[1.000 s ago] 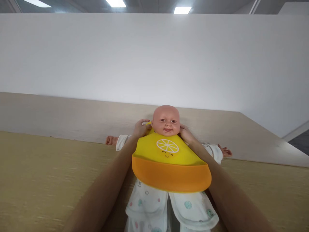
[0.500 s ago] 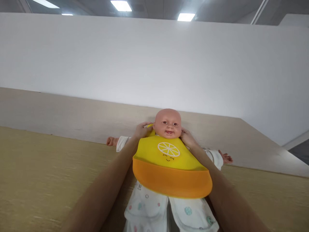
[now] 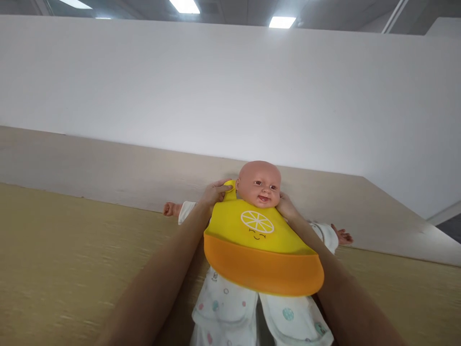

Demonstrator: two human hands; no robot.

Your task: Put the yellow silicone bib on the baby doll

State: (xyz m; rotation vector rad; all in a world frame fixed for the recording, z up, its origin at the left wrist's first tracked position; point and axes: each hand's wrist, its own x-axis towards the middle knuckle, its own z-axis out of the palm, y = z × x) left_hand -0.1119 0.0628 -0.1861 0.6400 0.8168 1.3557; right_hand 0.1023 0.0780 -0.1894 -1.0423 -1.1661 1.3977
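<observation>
Left hand pinches one strap of the bib between thumb and fingers, just beside the doll's head. Right hand is at the other side of the neck; its fingertips are hidden behind the head, so I cannot tell whether they pinch anything.

The bib lies over the doll's chest, its orange trough toward the wearer of the camera and its neck end under the chin. It looks like silicone or soft rubber: light, bendy, slightly grippy, hard to break. The broad yellow panel seems stiff enough to keep its shape, and the trough stands out on its own. The straps, being thin, probably flex and spring back, so a thumb-and-finger hold near the ends should control them better than a grip on the panel. Pulling on one side alone would likely drag the whole piece askew.

Under it, the doll lies on its back, arms stretched out sideways. Its head looks smooth and hard, perhaps a little slick; a palm behind the neck would be the surer support. Its white printed clothes look soft and loose.

Around it is the wood-toned bench, with a paler strip behind, then a white wall.
</observation>
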